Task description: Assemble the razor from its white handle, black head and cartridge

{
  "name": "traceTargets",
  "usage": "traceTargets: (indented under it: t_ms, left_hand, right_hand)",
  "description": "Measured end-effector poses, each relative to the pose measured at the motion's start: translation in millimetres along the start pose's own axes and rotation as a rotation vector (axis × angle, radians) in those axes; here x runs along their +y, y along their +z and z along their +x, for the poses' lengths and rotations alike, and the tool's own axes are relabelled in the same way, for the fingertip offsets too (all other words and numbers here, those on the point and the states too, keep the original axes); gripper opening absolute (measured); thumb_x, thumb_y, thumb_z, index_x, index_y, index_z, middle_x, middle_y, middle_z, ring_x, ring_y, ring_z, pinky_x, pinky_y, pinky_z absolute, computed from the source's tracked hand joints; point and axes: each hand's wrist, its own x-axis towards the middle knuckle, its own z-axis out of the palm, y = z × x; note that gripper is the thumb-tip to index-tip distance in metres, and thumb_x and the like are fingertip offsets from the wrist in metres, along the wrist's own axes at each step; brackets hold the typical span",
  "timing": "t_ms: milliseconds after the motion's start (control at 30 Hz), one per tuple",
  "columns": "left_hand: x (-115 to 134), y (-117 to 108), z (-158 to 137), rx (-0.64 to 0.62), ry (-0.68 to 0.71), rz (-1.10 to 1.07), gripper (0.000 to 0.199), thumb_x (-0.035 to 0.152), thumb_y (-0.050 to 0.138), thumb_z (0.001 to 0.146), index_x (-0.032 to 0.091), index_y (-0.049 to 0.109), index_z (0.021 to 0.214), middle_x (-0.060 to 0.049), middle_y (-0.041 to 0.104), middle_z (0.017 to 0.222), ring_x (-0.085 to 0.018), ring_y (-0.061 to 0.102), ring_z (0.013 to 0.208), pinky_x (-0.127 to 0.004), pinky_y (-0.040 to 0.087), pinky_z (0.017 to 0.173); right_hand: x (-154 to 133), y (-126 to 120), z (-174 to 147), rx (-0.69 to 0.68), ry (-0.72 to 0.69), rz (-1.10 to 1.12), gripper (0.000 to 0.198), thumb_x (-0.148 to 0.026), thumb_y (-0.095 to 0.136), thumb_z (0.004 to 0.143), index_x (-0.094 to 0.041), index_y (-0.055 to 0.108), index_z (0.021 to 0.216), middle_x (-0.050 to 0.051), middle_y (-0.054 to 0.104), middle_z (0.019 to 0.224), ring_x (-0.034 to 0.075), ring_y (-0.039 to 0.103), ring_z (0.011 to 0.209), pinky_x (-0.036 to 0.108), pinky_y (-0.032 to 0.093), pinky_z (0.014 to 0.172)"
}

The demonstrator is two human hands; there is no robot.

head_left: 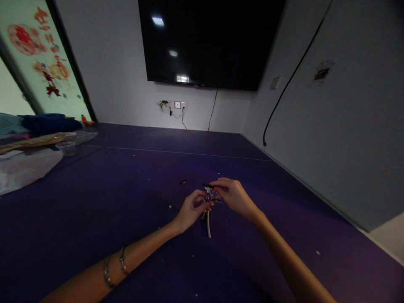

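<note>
Flat purple surface, curved beige-handled tool

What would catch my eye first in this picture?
Probably the large black television filling the top centre. Next, in the lower middle, the left hand and right hand at a small metal-and-black object over a deep purple surface. Bright red decorations stand out at the upper left.
</note>
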Motion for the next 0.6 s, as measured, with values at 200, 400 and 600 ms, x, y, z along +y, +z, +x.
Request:
traceTargets:
  t_ms: [200,400,600]
  left_hand:
    - [-0.7,0.2,0.2,0.002,-0.007,-0.011,0.025,0.031,0.066,0.074,0.016,0.051,0.085,-0.004,0.065,0.079,-0.013,0.06,0.068,-0.028,0.044,0.066]
    - [-0.7,0.7,-0.1,0.011,-0.039,-0.032,0.026,0.031,0.068,0.071,0.016,0.051,0.085,-0.003,0.065,0.077,-0.013,0.061,0.066,-0.027,0.044,0.065]
    - [-1.9,-0.1,-0.6,0.006,-0.052,-0.052,0.026,0.029,0.069,0.071,0.016,0.052,0.085,-0.003,0.066,0.076,-0.013,0.061,0.065,-0.027,0.044,0.064]
  right_hand:
    - [-1.1,0.2,0.1,0.006,0.008,-0.015,0.028,-0.009,0.046,0.077,-0.017,0.07,0.09,0.006,0.067,0.086,0.014,0.062,0.073,0.025,0.05,0.066]
    - [-3.9,0.2,0.5,0.001,-0.004,-0.037,0.029,-0.007,0.045,0.076,-0.018,0.069,0.087,0.006,0.067,0.084,0.014,0.062,0.073,0.025,0.049,0.066]
    - [-4.0,-0.1,0.6,-0.026,-0.011,-0.073,0.03,-0.005,0.043,0.076,-0.017,0.067,0.087,0.006,0.067,0.084,0.013,0.061,0.073,0.024,0.047,0.066]
